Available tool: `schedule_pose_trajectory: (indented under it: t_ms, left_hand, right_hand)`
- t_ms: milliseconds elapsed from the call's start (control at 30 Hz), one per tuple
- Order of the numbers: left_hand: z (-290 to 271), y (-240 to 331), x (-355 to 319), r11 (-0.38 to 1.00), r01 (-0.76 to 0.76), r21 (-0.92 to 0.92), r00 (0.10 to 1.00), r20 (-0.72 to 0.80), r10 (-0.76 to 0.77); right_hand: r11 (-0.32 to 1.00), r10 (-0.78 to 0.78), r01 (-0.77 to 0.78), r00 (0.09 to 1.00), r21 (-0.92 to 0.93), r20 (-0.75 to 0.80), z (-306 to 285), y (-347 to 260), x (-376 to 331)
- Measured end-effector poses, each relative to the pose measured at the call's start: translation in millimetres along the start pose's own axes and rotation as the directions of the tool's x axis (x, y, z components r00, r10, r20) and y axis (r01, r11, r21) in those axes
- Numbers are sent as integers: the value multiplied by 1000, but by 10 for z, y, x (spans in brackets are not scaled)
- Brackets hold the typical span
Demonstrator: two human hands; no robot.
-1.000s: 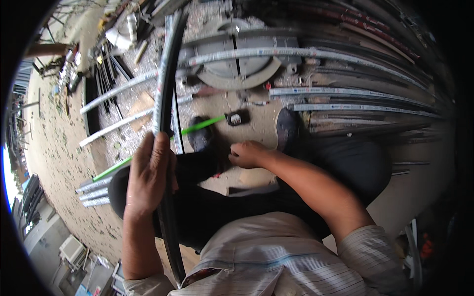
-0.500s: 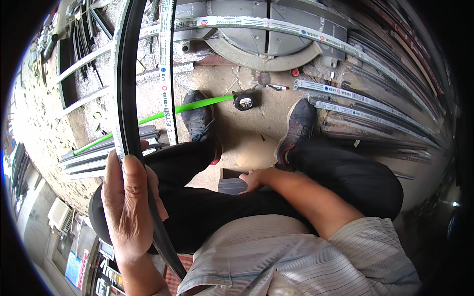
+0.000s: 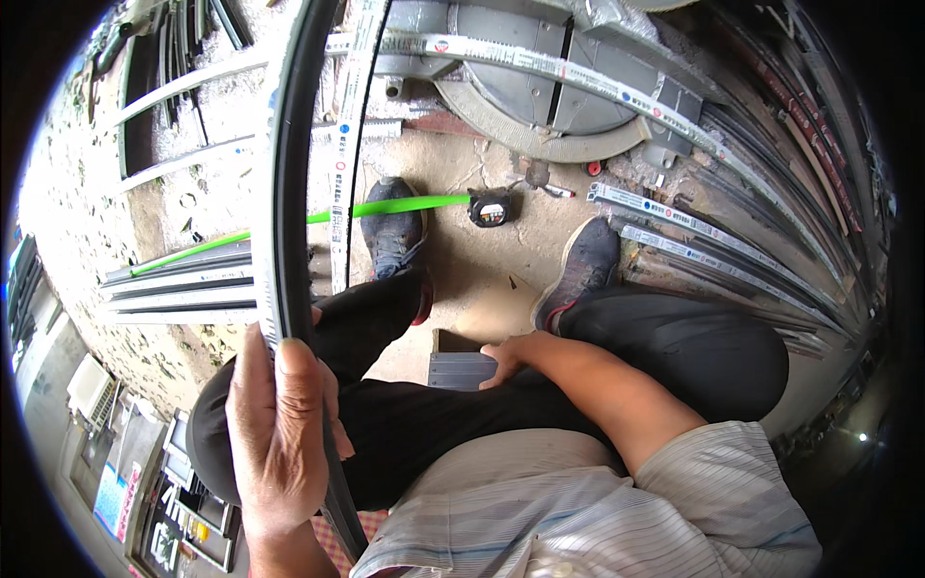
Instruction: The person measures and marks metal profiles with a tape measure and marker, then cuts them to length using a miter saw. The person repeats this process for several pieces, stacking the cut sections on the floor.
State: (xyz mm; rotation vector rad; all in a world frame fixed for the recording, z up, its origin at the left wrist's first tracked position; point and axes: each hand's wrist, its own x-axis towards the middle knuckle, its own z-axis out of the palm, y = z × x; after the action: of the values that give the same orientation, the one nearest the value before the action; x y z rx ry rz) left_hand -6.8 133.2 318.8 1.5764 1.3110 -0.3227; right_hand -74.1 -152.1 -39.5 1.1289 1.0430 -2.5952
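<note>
My left hand (image 3: 284, 433) grips a long dark metal profile (image 3: 297, 125) with white protective film down one side. The profile runs from the top of the view past my left thigh to below. Between my thighs, my right hand (image 3: 503, 360) is closed round the right edge of a grey box-like piece (image 3: 457, 370) with an open hollow, its fingertips partly hidden. A black tape measure (image 3: 491, 207) lies on the floor between my shoes, its green blade (image 3: 385, 207) drawn out to the left, passing behind the held profile.
A round-based saw table (image 3: 520, 106) stands ahead, with a film-covered strip (image 3: 578, 72) across it. Another strip (image 3: 342, 183) stands beside the held profile. More profiles lie in stacks at left (image 3: 183, 299) and right (image 3: 713, 222). A marker pen (image 3: 559, 192) lies near the tape measure.
The view has shifted slightly. My left hand and the held profile appear farther right and a little lower. My right hand stays at the grey box-like piece.
</note>
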Motion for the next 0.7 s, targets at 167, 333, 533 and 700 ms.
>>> schedule_pose_trajectory:
  t_ms: [167,333,533,700]
  left_hand:
    - [-25,-120,-211,998,-27,-51,996,85,31]
    - [-137,-243,-267,994,-112,-6,985,134,112]
    - [-51,-298,-291,981,-193,1,942,279,185]
    - [151,-385,-277,974,-225,-24,913,344,220]
  right_hand:
    - [997,-3,2,1000,-74,-13,16,78,158]
    - [985,-72,-4,900,-174,-430,-363,-282,-770]
    - [956,33,281,172,81,-985,-761,-495,-1768]
    - [626,303,780,-241,2,-922,-873,-368,-2878]
